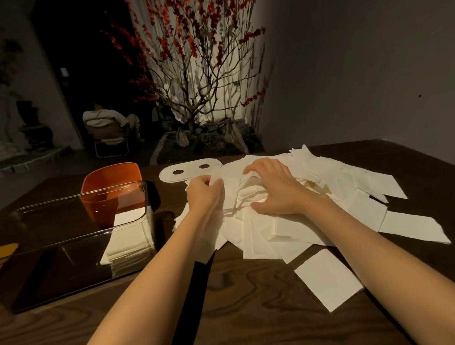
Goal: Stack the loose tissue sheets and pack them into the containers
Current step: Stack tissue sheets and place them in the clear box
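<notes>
Boxes sit at the left: a clear box (72, 237) with a neat stack of tissues (128, 249) in its right end, and an orange tub (111, 188) just behind it. Next comes the left hand (205, 194), fingers curled and pinching a few sheets. The right hand (273, 189) lies spread and loose on the big pile of tissues (304, 215). To do it well, I think, she should square the edges first, then lift gently so nothing tears.
</notes>
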`<state>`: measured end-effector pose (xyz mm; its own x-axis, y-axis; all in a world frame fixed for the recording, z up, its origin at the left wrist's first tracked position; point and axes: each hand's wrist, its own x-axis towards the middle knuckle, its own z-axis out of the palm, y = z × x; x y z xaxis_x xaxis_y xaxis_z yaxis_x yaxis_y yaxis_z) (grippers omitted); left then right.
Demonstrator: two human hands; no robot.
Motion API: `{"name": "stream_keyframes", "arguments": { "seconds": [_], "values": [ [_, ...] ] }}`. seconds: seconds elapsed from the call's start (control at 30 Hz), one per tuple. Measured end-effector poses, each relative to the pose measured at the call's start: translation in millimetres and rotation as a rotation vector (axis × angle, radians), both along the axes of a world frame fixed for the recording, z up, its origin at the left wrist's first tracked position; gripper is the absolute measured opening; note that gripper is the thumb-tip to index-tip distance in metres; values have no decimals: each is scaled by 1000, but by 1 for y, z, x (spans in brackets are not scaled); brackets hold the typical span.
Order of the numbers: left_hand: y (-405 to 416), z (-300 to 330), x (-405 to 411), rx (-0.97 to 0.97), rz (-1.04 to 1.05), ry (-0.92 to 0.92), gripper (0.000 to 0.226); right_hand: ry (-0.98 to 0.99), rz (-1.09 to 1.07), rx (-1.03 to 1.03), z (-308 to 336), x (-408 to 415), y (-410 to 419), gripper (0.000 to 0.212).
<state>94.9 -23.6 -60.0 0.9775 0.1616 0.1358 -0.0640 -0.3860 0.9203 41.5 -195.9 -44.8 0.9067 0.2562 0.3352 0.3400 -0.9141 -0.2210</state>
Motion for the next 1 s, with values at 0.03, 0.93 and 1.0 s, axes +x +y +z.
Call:
{"name": "stream_keyframes", "arguments": {
  "seconds": [0.03, 0.93, 1.0],
  "values": [
    [1, -1, 2, 1, -11, -2, 17, 21, 19, 20, -1, 0, -1, 75],
    [11, 11, -28, -607, -309, -63, 37, -58, -2, 417, 10, -5, 26, 19],
    [9, 14, -34, -740, -372, -14, 45, -31, 19, 498, 20, -11, 28, 20]
  ]
}}
